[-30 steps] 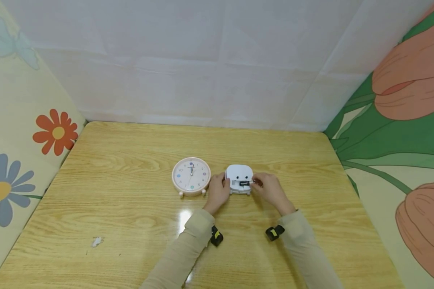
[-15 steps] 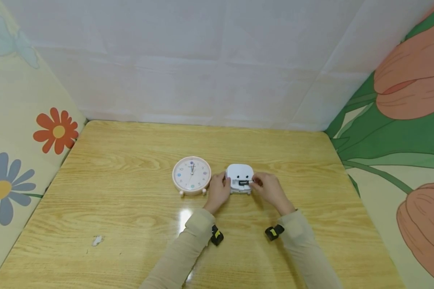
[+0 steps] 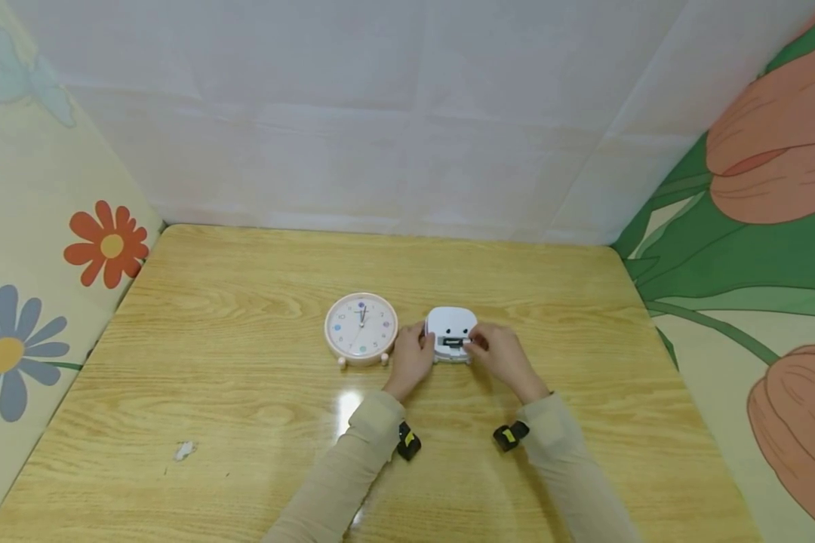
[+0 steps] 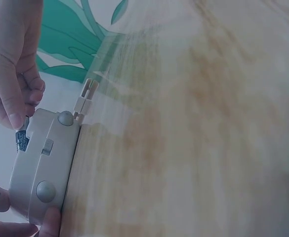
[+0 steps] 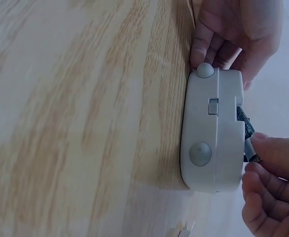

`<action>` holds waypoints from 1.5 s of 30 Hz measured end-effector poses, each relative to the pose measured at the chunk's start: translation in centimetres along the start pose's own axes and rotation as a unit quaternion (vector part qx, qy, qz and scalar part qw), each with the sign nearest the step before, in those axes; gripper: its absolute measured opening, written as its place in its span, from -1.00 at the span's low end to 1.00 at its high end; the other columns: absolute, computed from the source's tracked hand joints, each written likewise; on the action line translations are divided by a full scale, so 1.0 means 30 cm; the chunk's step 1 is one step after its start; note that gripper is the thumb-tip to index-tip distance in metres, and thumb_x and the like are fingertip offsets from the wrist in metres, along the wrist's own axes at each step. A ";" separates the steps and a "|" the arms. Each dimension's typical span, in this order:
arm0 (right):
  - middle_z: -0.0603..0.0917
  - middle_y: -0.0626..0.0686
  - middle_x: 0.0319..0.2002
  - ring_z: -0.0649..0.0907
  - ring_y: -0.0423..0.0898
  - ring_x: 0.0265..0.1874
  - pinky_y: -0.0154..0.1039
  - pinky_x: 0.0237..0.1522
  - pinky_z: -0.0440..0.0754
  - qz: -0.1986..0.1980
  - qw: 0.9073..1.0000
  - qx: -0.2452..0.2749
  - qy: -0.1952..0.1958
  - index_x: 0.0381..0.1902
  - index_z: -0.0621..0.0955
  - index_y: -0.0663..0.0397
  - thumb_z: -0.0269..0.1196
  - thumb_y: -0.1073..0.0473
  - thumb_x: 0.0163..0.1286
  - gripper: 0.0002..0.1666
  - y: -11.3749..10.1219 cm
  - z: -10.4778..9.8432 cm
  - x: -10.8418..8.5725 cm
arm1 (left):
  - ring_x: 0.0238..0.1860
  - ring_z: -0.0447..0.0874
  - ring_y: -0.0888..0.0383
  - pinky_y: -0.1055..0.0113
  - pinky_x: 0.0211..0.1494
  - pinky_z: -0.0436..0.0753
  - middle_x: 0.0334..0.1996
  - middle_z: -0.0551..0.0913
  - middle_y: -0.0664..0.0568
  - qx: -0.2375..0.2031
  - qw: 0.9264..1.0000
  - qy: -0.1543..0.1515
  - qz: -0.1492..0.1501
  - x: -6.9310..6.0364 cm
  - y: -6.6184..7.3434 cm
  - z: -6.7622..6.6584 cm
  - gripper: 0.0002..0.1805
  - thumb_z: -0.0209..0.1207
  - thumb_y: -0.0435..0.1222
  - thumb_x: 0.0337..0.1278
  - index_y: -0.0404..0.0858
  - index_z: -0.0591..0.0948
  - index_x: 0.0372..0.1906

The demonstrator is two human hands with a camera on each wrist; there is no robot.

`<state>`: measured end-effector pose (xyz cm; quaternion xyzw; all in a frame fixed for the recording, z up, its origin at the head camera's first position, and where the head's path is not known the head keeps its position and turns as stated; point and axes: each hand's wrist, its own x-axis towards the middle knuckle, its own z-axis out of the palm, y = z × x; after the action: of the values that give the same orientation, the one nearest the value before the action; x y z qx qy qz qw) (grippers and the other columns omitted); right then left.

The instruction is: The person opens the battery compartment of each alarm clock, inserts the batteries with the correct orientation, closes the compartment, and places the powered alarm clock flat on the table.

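A small white clock [image 3: 450, 317] lies face down on the table, its back up with two dark knobs and an uncovered battery slot. In the head view my left hand [image 3: 410, 363] holds the clock's left side, thumb on its edge. My right hand [image 3: 505, 354], at the right side, pinches the end of a dark battery [image 3: 453, 342] between thumb and finger. The right wrist view shows the battery [image 5: 244, 121] tilted, one end inside the slot and the other raised at the fingertips. Round feet [image 5: 200, 153] stick out of the clock's side.
A pink round alarm clock [image 3: 361, 326] lies face up just left of my left hand. A small pale plastic piece [image 4: 86, 98] is beside the white clock in the left wrist view. A whitish patch [image 3: 185, 451] marks the wooden table [image 3: 258, 422] at front left.
My right hand has shifted slightly left with the battery, which now covers more of the slot. The left hand keeps its hold on the white clock.
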<state>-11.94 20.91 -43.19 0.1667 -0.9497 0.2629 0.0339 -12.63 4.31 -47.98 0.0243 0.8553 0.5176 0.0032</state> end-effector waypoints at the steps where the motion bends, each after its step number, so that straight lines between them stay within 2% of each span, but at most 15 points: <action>1: 0.56 0.02 -0.55 0.48 -0.15 -0.57 -0.26 -0.50 0.46 -0.001 1.000 -0.001 0.000 -0.43 0.59 0.26 0.33 0.31 0.09 -0.88 0.000 0.000 0.000 | -0.16 0.44 0.00 0.17 -0.10 0.48 -0.19 0.51 -0.23 0.002 1.000 0.002 0.002 0.000 0.000 0.001 -0.59 -0.02 -0.30 0.25 -0.49 0.44 0.10; 12: 0.57 0.03 -0.56 0.49 -0.14 -0.58 -0.26 -0.50 0.46 -0.005 1.000 -0.007 0.009 -0.49 0.59 0.23 0.33 0.32 0.07 -0.90 -0.002 0.008 0.004 | -0.22 0.42 0.02 0.21 -0.17 0.47 -0.25 0.50 -0.20 0.006 1.000 0.002 -0.004 0.003 -0.005 0.003 -0.58 -0.01 -0.29 0.24 -0.47 0.44 0.11; 23: 0.61 0.04 -0.56 0.49 -0.14 -0.58 -0.25 -0.51 0.44 -0.002 1.000 -0.008 0.027 -0.55 0.62 0.21 0.34 0.34 0.04 -0.92 0.001 0.022 0.008 | -0.29 0.41 0.06 0.26 -0.23 0.44 -0.34 0.50 -0.14 0.014 1.000 0.012 0.008 0.002 0.004 0.000 -0.62 0.05 -0.30 0.19 -0.47 0.50 0.04; 28: 0.63 0.06 -0.56 0.52 -0.12 -0.58 -0.22 -0.51 0.47 -0.009 0.999 -0.010 0.042 -0.56 0.63 0.23 0.37 0.35 0.00 -0.92 0.006 0.032 0.010 | -0.38 0.36 0.10 0.32 -0.32 0.39 -0.46 0.45 -0.07 0.014 1.000 0.013 0.020 0.002 0.007 -0.005 -0.64 0.07 -0.32 0.17 -0.49 0.52 0.00; 36: 0.66 0.11 -0.49 0.58 -0.08 -0.52 -0.20 -0.44 0.55 0.014 0.998 0.030 0.045 -0.51 0.66 0.27 0.36 0.36 0.02 -0.94 0.018 0.041 0.004 | -0.44 0.33 0.13 0.35 -0.37 0.34 -0.55 0.39 -0.02 0.012 0.999 0.013 0.028 0.002 0.010 -0.009 -0.67 0.07 -0.33 0.17 -0.49 0.54 -0.04; 40: 0.67 0.13 -0.49 0.61 -0.04 -0.51 -0.17 -0.43 0.56 -0.011 0.998 0.021 0.065 -0.49 0.68 0.29 0.36 0.37 0.01 -0.93 0.025 0.052 -0.001 | -0.46 0.32 0.14 0.35 -0.38 0.34 -0.57 0.38 -0.01 0.007 0.999 0.018 0.031 0.001 0.008 -0.008 -0.69 0.08 -0.34 0.16 -0.49 0.56 -0.07; 45: 0.62 0.10 -0.54 0.57 -0.06 -0.57 -0.22 -0.50 0.52 -0.046 0.995 -0.017 0.085 -0.45 0.69 0.30 0.35 0.35 0.04 -0.91 0.028 0.066 -0.015 | -0.45 0.33 0.13 0.34 -0.37 0.35 -0.57 0.38 -0.01 0.006 0.999 0.027 0.032 -0.001 0.008 -0.006 -0.69 0.10 -0.35 0.14 -0.48 0.56 -0.07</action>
<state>-11.76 20.72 -45.37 0.1866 -0.9391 0.2578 0.1299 -12.60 4.27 -47.70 0.0379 0.8570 0.5127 -0.0368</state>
